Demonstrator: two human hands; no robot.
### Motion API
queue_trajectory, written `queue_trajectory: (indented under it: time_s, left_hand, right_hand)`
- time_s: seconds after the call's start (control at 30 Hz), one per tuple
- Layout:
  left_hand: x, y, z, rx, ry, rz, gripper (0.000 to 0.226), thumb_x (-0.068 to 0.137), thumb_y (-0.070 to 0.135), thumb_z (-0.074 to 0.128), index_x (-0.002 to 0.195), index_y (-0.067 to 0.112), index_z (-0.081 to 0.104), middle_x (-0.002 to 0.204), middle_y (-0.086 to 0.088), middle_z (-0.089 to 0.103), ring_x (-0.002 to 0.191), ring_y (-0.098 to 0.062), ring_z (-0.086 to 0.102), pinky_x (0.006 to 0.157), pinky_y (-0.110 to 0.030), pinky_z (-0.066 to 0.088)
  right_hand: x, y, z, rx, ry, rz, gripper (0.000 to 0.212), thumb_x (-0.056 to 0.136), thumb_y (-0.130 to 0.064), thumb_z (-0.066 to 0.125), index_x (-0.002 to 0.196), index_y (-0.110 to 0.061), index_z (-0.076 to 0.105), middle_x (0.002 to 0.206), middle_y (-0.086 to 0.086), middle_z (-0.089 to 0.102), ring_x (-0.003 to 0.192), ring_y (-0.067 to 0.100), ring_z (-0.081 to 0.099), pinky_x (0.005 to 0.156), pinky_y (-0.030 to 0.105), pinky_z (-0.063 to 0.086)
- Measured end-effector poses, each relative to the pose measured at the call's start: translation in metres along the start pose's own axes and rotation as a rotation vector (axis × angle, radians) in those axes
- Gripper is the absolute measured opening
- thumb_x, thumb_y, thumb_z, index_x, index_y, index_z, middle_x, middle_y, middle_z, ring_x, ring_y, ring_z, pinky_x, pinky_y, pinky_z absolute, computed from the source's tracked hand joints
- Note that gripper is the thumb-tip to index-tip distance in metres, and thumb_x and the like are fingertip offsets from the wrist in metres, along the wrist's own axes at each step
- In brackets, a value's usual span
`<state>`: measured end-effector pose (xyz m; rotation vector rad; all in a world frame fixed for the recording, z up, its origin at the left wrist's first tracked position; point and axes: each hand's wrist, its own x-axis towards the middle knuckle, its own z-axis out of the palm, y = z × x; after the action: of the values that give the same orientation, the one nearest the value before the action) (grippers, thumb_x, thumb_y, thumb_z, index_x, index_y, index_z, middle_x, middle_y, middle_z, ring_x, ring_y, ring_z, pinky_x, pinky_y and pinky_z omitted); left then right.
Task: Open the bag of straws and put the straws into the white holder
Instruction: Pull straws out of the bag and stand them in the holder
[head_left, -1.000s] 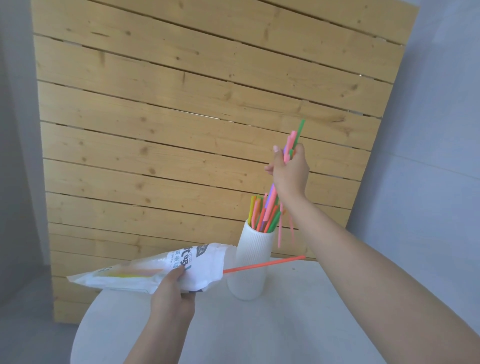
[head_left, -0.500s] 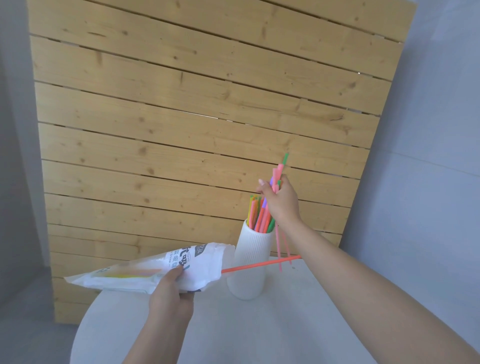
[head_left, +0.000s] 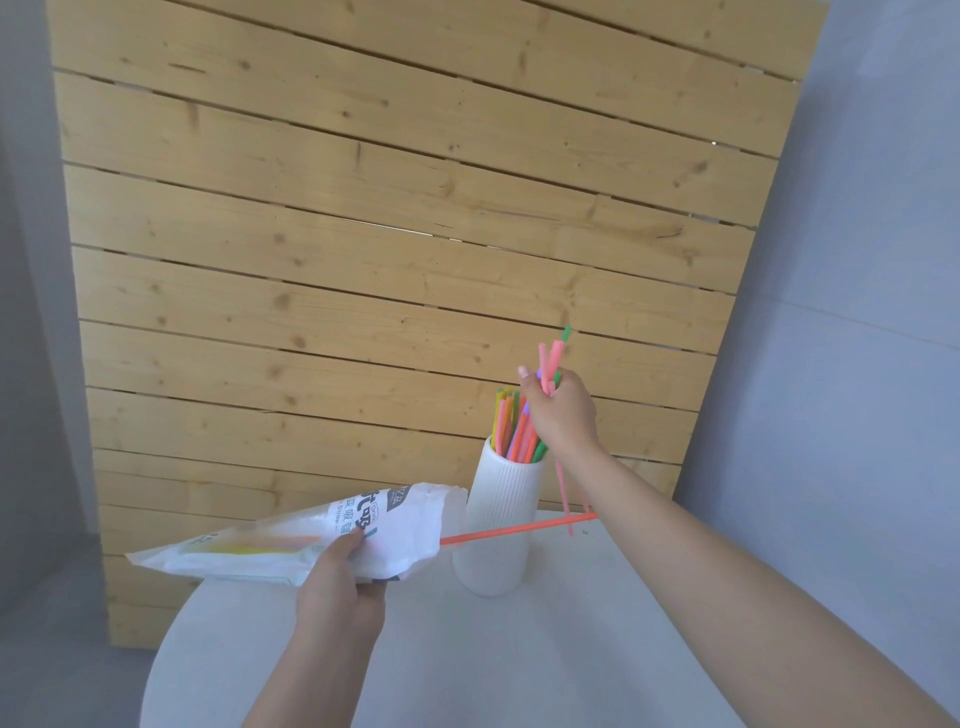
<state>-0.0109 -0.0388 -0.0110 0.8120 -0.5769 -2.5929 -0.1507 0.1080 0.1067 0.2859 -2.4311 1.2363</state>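
your right hand (head_left: 561, 410), right of centre, gripped a bunch of straws (head_left: 550, 364) and had lowered it into the white holder (head_left: 493, 525); one pink straw hung outside. your left hand (head_left: 340, 587) still pinched the bag (head_left: 291, 535), lower left, an orange straw (head_left: 519, 529) poking out.

— Far side? Pale pine panel (head_left: 395, 270) of horizontal planks, knotty, tilted in view.
— Flanked by grey wall (head_left: 857, 260), left and right.
— Near? Round white table (head_left: 545, 649), evenly lit. Grey floor (head_left: 57, 649) at left.
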Motion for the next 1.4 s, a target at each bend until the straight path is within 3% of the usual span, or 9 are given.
queue_trajectory:
  time_s: [0.13,0.3,0.43,0.57,0.8,1.07,1.17,1.27,1.4]
  left_hand:
    - [-0.001,0.000,0.001,-0.001,-0.008,0.001,0.008,0.090,0.000,0.052,0.097,0.003,0.054,0.095,-0.007,0.061,0.079,-0.020,0.060,0.040,-0.021,0.050]
    - [-0.001,0.000,0.002,-0.028,-0.005,0.006,0.019,0.090,0.000,0.052,0.109,0.001,0.051,0.096,-0.007,0.061,0.080,-0.020,0.061,0.041,-0.023,0.052]
    - [0.002,0.000,0.000,-0.030,0.003,0.001,0.015,0.089,0.000,0.053,0.105,0.002,0.054,0.098,-0.007,0.062,0.081,-0.020,0.061,0.044,-0.024,0.053]
    - [0.001,0.000,0.000,-0.017,-0.008,-0.010,0.012,0.089,0.001,0.054,0.101,0.003,0.056,0.103,-0.008,0.062,0.082,-0.019,0.062,0.047,-0.024,0.054]
    - [0.003,-0.001,0.001,-0.036,-0.015,-0.006,0.023,0.090,0.000,0.052,0.113,0.001,0.052,0.101,-0.009,0.062,0.083,-0.021,0.062,0.045,-0.025,0.054]
    - [0.006,-0.002,-0.001,-0.025,-0.018,0.004,0.017,0.090,0.000,0.052,0.107,0.001,0.054,0.107,-0.010,0.061,0.083,-0.021,0.061,0.045,-0.025,0.054]
    - [0.006,-0.002,-0.001,-0.021,-0.020,0.008,0.017,0.090,0.000,0.052,0.107,0.001,0.053,0.106,-0.010,0.061,0.082,-0.021,0.061,0.044,-0.024,0.054]
    - [0.006,-0.003,-0.002,-0.012,-0.023,0.011,0.012,0.090,0.000,0.051,0.102,0.002,0.054,0.101,-0.009,0.061,0.082,-0.020,0.061,0.043,-0.024,0.053]
    - [0.006,-0.004,-0.001,0.007,-0.021,0.004,0.006,0.090,0.001,0.052,0.095,0.003,0.055,0.098,-0.008,0.062,0.082,-0.020,0.061,0.043,-0.024,0.053]
  right_hand:
    - [0.003,0.002,0.002,-0.064,-0.018,0.034,0.038,0.089,-0.057,0.042,0.061,-0.032,0.042,0.083,0.007,0.054,0.077,0.026,0.055,0.077,0.036,0.043]
    - [0.000,0.002,-0.012,0.035,-0.213,0.083,0.034,0.095,-0.050,0.038,0.111,-0.027,0.056,0.081,-0.004,0.057,0.082,0.020,0.057,0.063,0.027,0.043]
    - [-0.002,0.005,-0.015,-0.042,-0.289,0.037,0.038,0.094,-0.056,0.032,0.109,-0.027,0.053,0.086,-0.003,0.059,0.088,0.021,0.059,0.075,0.033,0.052]
    - [-0.005,0.002,-0.022,-0.053,-0.329,0.049,0.046,0.095,-0.053,0.032,0.120,-0.022,0.054,0.075,0.000,0.059,0.071,0.019,0.061,0.052,0.025,0.048]
    - [-0.007,0.002,-0.026,-0.090,-0.296,0.025,0.038,0.098,-0.049,0.031,0.069,-0.029,0.045,0.061,0.001,0.055,0.045,0.014,0.054,0.036,0.013,0.038]
    - [-0.011,0.001,-0.033,-0.123,-0.281,-0.030,0.058,0.098,-0.045,0.033,0.092,0.003,0.064,0.061,0.008,0.051,0.061,0.022,0.046,0.052,0.027,0.032]
    - [-0.011,0.001,-0.037,-0.158,-0.278,-0.059,0.053,0.098,-0.045,0.033,0.059,-0.013,0.047,0.059,0.004,0.046,0.061,0.024,0.049,0.058,0.031,0.036]
    - [-0.011,0.000,-0.042,-0.175,-0.298,-0.046,0.051,0.098,-0.045,0.031,0.061,-0.014,0.046,0.069,0.010,0.054,0.071,0.028,0.055,0.064,0.032,0.041]
    - [-0.015,-0.003,-0.051,-0.148,-0.370,-0.032,0.047,0.099,-0.046,0.025,0.078,-0.014,0.052,0.069,0.006,0.056,0.059,0.013,0.053,0.057,0.025,0.040]
